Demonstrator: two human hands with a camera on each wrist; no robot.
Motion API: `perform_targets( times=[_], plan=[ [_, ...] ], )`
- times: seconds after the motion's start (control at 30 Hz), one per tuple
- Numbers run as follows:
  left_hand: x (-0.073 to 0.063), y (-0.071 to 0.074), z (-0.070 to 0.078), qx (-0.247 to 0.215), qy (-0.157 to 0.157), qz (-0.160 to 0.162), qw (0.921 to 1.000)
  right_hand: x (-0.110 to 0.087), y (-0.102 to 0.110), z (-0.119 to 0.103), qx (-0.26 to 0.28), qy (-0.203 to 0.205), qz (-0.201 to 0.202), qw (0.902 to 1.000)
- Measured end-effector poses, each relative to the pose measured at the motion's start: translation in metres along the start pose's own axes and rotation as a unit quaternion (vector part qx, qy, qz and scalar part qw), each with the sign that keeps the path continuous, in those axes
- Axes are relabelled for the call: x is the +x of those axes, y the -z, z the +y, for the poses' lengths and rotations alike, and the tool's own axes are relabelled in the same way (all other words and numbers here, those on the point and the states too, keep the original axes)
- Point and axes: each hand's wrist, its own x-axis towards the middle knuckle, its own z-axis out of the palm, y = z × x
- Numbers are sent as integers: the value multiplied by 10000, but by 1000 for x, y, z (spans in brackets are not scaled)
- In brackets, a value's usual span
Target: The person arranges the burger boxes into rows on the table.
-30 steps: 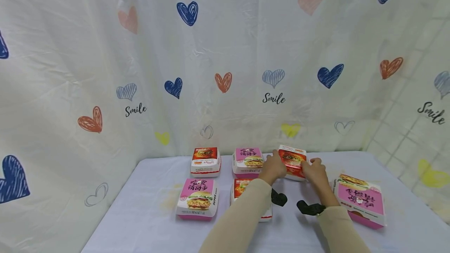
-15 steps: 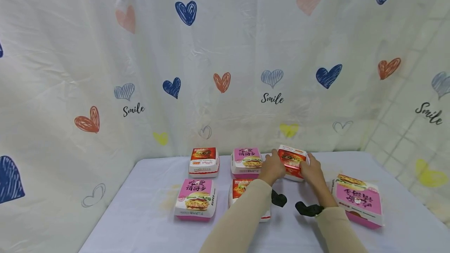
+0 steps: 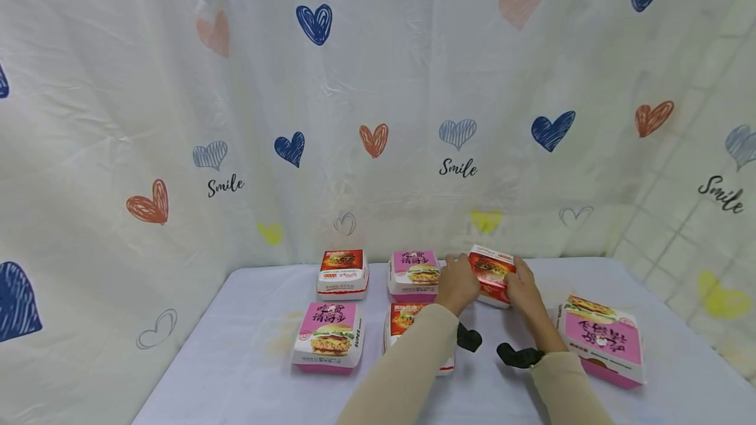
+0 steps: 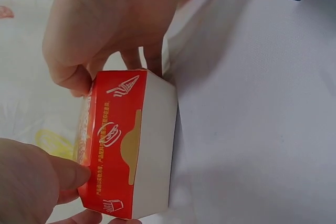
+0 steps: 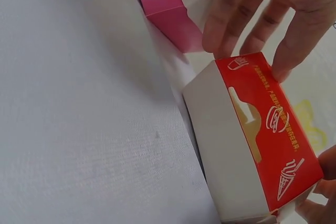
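Observation:
At the back right of the table is a burger box [image 3: 492, 273] with a red burger-print lid, turned slightly askew. My left hand [image 3: 457, 284] holds its left side, and my right hand [image 3: 524, 290] grips its right side. In the left wrist view my left hand [image 4: 115, 19] curls over one end of the red and white burger box [image 4: 123, 140]. The right wrist view shows my right hand [image 5: 286, 9] with the thumb at the lid edge of the burger box [image 5: 236, 135] and fingers behind its end. The box's underside is hidden.
Left of my left hand stands a pink burger box [image 3: 413, 275], with a red one [image 3: 344, 274] farther left. In front are a pink box [image 3: 329, 338] and a red one [image 3: 401, 320] partly behind my left sleeve. A larger pink box [image 3: 602, 340] sits right.
My right hand has closed in on the box's right side, its fingers coming down along that side. The left hand stays at the left side. The box has barely shifted.

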Motion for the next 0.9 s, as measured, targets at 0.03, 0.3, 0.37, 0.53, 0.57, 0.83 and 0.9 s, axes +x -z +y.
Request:
perform_targets(
  times=[0.03, 0.3, 0.37, 0.53, 0.57, 0.83, 0.9],
  plan=[
    [0, 0, 0, 14, -13, 15, 10000, 0, 0, 1, 11, 10, -15, 10000],
    [-1, 0, 1, 219, -126, -30, 9997, 0, -2, 1, 29, 41, 44, 10000],
    [-2, 0, 2, 257, -100, -91, 9996, -1, -2, 1, 24, -5, 81, 10000],
    [-2, 0, 5, 323, -24, -269, 9991, -1, -2, 1, 5, -105, 144, 9998],
    [-2, -1, 5, 340, -28, -271, 9991, 0, -3, 1, 25, -123, 127, 9998],
    [-3, -2, 2, 345, -158, -360, 9986, -1, -2, -1, -28, -299, -3, 9995],
    [-3, -2, 2, 368, -148, -392, 9984, -2, -2, -1, -25, -299, 23, 9995]
  ],
)
